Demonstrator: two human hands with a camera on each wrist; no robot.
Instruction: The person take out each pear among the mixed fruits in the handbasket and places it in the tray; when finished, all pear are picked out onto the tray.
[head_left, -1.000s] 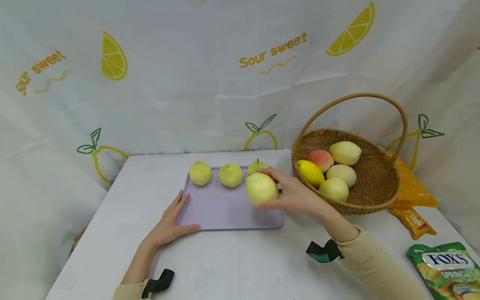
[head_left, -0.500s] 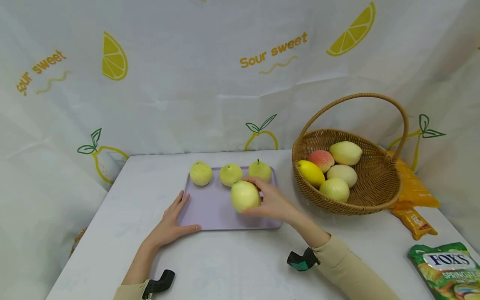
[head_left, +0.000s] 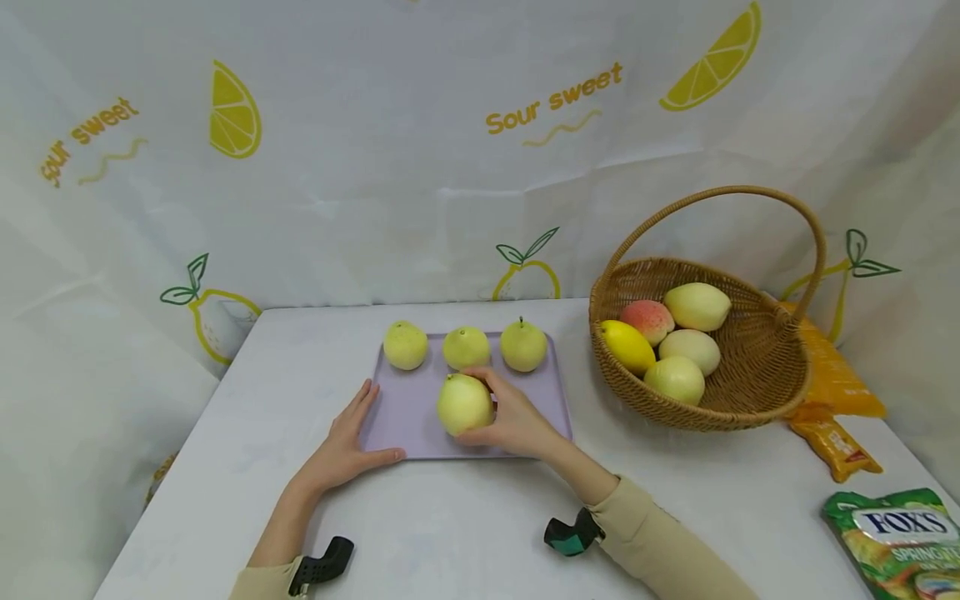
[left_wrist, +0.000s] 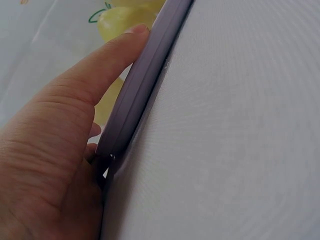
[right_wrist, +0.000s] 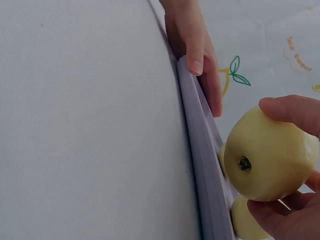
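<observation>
Held above the light purple tray (head_left: 401,417) is a pale yellow-green pear (head_left: 462,406). My right hand (head_left: 513,421) grips it from the right between thumb and fingers; the right wrist view shows the dark-centred end of this pear (right_wrist: 267,155). At the tray's front left corner rests my left hand (head_left: 341,446), fingers straight along the left edge and thumb on the front rim. The left wrist view has the thumb (left_wrist: 115,55) against the tray's edge (left_wrist: 137,90). Along the tray's back stand a left pear (head_left: 406,345), a middle pear (head_left: 467,347) and a right pear (head_left: 523,346).
Right of the tray, a tilted wicker basket (head_left: 765,383) with a tall handle holds a peach (head_left: 647,321), a lemon (head_left: 627,347) and several pale fruits. Beyond it lie orange packets (head_left: 836,446) and a green FOX'S bag (head_left: 900,542). A printed cloth hangs behind.
My right hand has carried the pear leftward and lower, from the tray's right side to over its middle, uncovering the right pear at the back. The left hand stays at the corner.
</observation>
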